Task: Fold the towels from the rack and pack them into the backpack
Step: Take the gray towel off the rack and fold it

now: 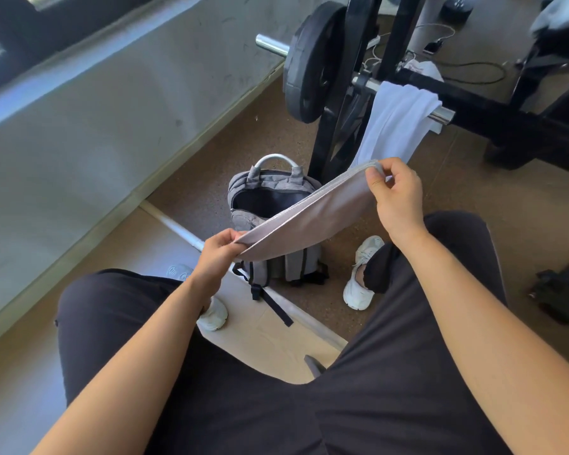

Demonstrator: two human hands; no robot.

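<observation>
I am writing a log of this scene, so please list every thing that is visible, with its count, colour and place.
held towel: one, pale grey, folded, stretched between both hands above the backpack
hanging towel: one, white, draped over the barbell
backpack: one, grey, top open, standing on the floor
barbell: one, chrome, resting across the rack
weight plate: one, black, on the barbell
rack: one, black, behind the backpack
cables: several, dark and white, on the floor beyond the rack
shoes: two, white, on either side of the backpack
left hand: pinches the held towel's near end
right hand: pinches its far end
</observation>
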